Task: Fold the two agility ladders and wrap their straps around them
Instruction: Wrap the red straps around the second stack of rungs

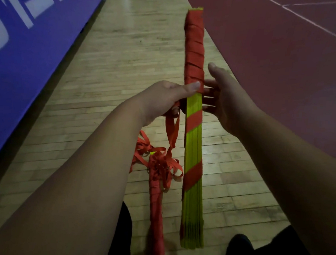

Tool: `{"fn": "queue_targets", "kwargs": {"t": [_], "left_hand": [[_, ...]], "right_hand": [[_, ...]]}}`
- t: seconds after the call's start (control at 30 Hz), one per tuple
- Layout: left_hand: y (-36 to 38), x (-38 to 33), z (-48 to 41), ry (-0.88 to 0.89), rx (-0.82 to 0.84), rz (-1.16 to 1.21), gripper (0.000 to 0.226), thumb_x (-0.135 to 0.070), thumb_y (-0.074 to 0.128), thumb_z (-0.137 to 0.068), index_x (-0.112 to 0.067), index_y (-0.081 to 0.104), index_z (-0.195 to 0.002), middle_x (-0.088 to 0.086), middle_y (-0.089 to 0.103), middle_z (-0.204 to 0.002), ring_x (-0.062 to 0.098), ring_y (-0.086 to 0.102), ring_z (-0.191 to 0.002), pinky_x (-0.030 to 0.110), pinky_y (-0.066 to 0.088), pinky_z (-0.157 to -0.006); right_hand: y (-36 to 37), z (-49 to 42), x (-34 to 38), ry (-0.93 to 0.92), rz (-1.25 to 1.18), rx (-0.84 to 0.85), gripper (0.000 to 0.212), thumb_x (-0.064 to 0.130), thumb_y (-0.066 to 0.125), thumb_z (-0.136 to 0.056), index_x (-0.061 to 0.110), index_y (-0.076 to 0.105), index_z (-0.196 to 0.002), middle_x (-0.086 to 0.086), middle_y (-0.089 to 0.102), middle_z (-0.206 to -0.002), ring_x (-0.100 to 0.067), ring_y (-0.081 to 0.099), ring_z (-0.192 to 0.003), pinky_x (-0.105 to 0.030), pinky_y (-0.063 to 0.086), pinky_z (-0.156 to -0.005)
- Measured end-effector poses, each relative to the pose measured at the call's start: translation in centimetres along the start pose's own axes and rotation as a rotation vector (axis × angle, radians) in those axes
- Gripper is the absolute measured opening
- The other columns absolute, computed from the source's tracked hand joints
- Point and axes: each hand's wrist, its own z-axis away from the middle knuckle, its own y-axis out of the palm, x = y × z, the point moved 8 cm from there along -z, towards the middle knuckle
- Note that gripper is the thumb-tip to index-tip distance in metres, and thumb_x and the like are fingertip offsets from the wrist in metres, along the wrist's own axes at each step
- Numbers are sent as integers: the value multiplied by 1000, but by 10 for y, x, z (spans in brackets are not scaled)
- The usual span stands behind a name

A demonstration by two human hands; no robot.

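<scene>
Held rung bundle (194,140): far half wound in red strap (194,51), near half sparsely. The left hand (164,100) grips bundle and strap; the right hand (228,97) steadies it, fingers straight. The second ladder (156,204) lies mostly wrapped, strap ends loose.

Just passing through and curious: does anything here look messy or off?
Yes. A loose red strap lies tangled on the floor by the second ladder, not wound on. On the held ladder, gripped by the left hand, the far half is tightly wrapped while the near half shows only two slanted bands.
</scene>
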Motion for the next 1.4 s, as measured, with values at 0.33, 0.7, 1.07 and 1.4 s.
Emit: {"fn": "queue_targets", "kwargs": {"t": [0.33,0.7,1.07,1.4], "left_hand": [[29,3,5,-37,216,-236,40,-63,73,-98,-25,85,-99,-3,82,-87,16,76,-80,38,64,-91],[49,12,0,-67,162,-734,39,-61,75,-97,-23,77,-103,-5,79,-92,11,74,-74,27,49,-62],[59,17,-1,-56,47,-888,49,-69,87,-80,-33,66,-106,-9,69,-96,17,67,-93,35,51,-74],[63,15,-6,-93,0,-765,39,-61,91,-78,-28,74,-88,-6,73,-83,15,72,-81,32,51,-67]], "right_hand": [[5,8,9,38,-296,33,20,24,68,-101,10,78,-111,-12,81,-116,-30,75,-120,-45,58,-107],[-18,-10,-24,76,-86,-230,44,38,95,-82,10,70,-106,-6,73,-98,-29,73,-104,-50,60,-98],[-34,-3,-28,129,85,-397,58,52,99,-70,13,74,-105,-4,81,-93,-23,81,-82,-39,67,-74],[-44,6,-15,134,109,-451,49,56,91,-80,19,65,-100,-3,77,-98,-26,77,-87,-41,64,-70]]}}
